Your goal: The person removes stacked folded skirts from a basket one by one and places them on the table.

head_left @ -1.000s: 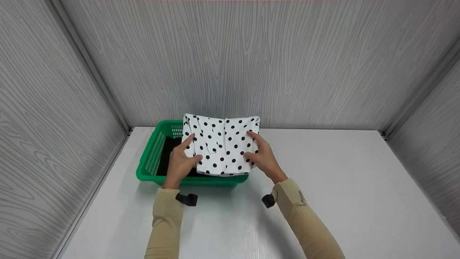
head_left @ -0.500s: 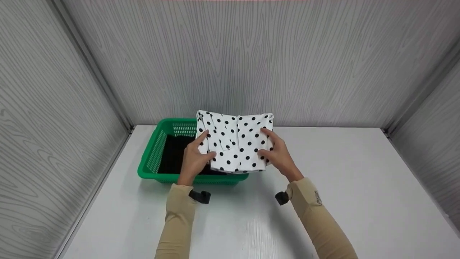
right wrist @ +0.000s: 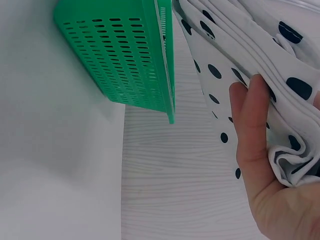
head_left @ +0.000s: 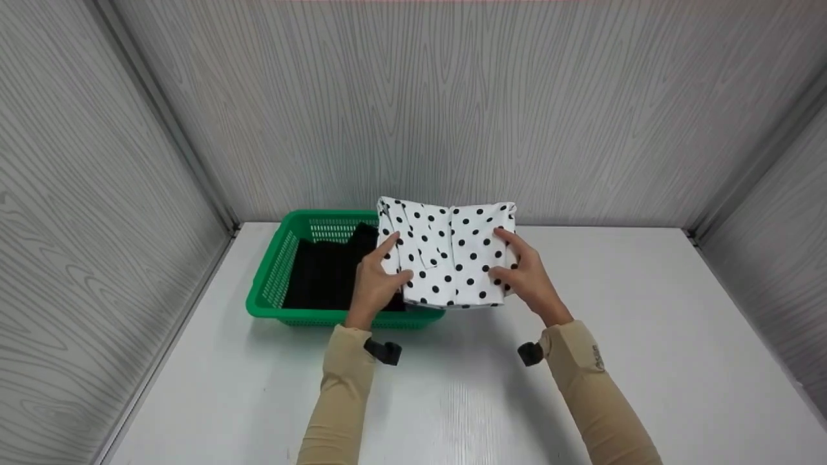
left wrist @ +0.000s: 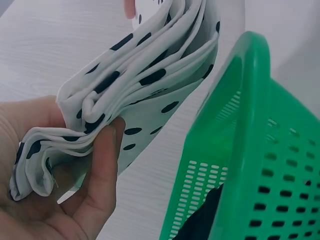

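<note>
A folded white cloth with black polka dots (head_left: 446,258), probably a garment, is held up over the right end of a green basket (head_left: 265,303). My left hand (head_left: 376,281) grips its left edge, and my right hand (head_left: 531,281) grips the right edge. Several stacked layers of the dotted cloth (left wrist: 145,75) show in the left wrist view, pinched between thumb and fingers. In the right wrist view, the right hand's fingers (right wrist: 252,135) support the folds from below. Folded black cloth (head_left: 323,278) lies inside the basket, partly hidden behind the dotted cloth and left hand.
The basket stands on a white table (head_left: 620,336), near the grey wood-grain back wall (head_left: 426,110). Similar panels rise at the left (head_left: 84,245) and right. A small black device (head_left: 386,352) is strapped at each wrist over tan sleeves.
Both hands have carried the dotted cloth to the right, from over the basket to past its right end. More of the black cloth in the basket shows now.
</note>
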A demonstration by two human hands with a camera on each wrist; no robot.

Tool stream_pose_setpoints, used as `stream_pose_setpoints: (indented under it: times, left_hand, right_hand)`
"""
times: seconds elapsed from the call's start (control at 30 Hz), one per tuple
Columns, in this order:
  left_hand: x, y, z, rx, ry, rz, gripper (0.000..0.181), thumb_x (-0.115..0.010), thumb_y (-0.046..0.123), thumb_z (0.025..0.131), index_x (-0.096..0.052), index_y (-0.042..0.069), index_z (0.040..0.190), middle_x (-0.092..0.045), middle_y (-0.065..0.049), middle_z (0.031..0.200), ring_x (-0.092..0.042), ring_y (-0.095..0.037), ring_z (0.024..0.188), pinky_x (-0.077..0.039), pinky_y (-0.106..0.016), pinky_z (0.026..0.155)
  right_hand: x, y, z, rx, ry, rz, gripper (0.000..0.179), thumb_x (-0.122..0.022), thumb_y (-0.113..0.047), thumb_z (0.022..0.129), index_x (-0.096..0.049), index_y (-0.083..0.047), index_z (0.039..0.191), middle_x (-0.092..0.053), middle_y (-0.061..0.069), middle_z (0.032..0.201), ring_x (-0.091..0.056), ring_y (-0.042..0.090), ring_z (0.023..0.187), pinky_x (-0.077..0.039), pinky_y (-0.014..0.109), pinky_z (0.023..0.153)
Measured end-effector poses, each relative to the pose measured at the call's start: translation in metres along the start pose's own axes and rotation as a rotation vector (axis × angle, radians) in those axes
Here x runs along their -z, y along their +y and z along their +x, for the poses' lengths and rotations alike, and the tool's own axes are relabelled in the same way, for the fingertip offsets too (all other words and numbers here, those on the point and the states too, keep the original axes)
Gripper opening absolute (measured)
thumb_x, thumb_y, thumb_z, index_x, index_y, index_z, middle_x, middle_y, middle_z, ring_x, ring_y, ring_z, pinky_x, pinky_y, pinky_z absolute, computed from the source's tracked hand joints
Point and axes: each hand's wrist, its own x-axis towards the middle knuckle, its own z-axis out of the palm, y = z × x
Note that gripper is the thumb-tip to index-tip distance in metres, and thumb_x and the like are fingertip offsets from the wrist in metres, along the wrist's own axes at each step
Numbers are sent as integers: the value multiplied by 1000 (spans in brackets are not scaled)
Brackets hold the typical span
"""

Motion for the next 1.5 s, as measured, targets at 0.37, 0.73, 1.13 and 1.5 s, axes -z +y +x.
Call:
stream_pose_setpoints:
  times: [0.37,0.73,1.13,1.5]
  left_hand:
    - [-29,-3,2,47,-23,-18,72,-70,-4,84,-49,9,152,-45,-21,152,-37,-6,44,-38,-23,49]
    - [-56,1,6,55,-71,40,72,-71,-3,84,-50,10,151,-48,-20,151,-36,-6,45,-37,-22,50]
    - [-81,7,13,37,-113,85,68,-66,-6,81,-56,9,146,-54,-20,145,-26,-7,44,-28,-22,46]
    - [-104,8,17,13,-107,112,63,-66,-10,78,-61,4,139,-59,-17,140,-36,-13,63,-29,-24,52]
  right_hand:
    - [24,12,-5,-26,21,-41,78,-62,12,83,-38,-3,156,-44,25,145,-56,31,113,-53,22,80]
    - [50,24,-12,-43,52,-83,77,-63,11,85,-38,-3,156,-47,28,140,-56,31,111,-52,21,78]
    - [73,38,-13,-51,53,-90,77,-62,12,85,-35,-1,157,-34,28,155,-46,34,127,-46,19,88]
    - [88,47,-18,-76,65,-101,78,-65,8,87,-33,-4,158,-41,30,147,-52,33,118,-49,19,81]
